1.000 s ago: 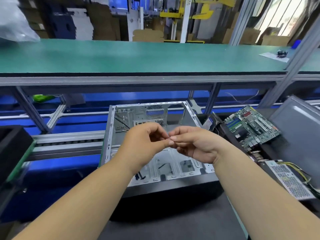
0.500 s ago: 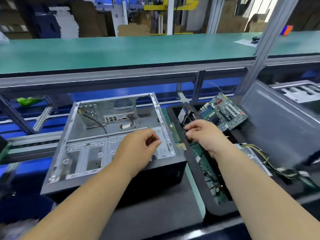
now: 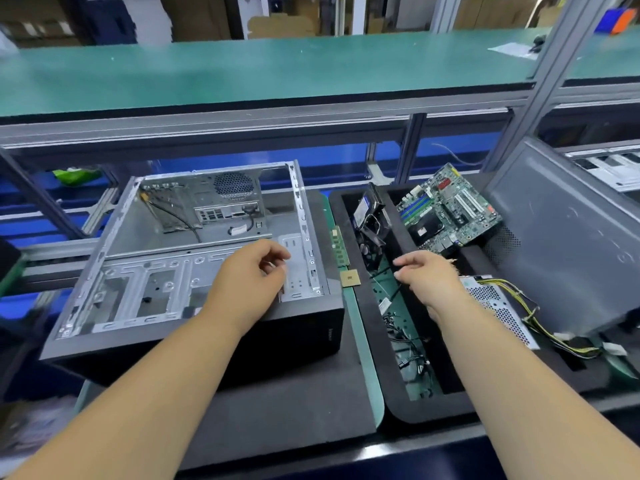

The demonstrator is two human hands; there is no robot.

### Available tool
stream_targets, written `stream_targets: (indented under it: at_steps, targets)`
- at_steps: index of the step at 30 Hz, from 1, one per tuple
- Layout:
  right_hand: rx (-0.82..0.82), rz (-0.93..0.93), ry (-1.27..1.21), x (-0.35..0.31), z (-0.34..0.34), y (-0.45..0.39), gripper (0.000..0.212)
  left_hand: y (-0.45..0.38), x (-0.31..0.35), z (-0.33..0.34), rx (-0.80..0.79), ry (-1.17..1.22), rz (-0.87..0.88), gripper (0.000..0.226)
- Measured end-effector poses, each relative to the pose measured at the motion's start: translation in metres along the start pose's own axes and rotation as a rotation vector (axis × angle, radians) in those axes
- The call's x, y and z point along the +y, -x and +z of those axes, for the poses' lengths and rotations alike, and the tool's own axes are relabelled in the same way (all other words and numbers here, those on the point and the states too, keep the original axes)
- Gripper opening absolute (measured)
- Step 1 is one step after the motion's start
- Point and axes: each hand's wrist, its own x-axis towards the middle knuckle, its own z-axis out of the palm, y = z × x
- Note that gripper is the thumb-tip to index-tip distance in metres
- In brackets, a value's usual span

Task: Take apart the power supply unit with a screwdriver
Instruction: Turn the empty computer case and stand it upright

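Two hands (image 3: pixel 249 275) (image 3: pixel 427 277) (one motherboard (image 3: pixel 450 209)).

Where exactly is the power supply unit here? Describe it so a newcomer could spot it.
Start at the black tray right of the open computer case. The power supply unit lies at its right side, beyond the right hand. It alone is a perforated silver box trailing yellow and black wires, unlike the green motherboard behind.

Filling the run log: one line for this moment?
left hand: over open grey computer case | right hand: over black foam tray | perforated silver power supply: untouched
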Motion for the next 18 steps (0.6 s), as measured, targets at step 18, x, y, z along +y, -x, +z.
stream_targets:
  at_steps: [18]
  targets:
    - [-0.338,-0.009,0.23,-0.098,0.106,0.022,0.067,-0.003,-0.061,-0.125,0.283,-0.129,-0.195,0.019]
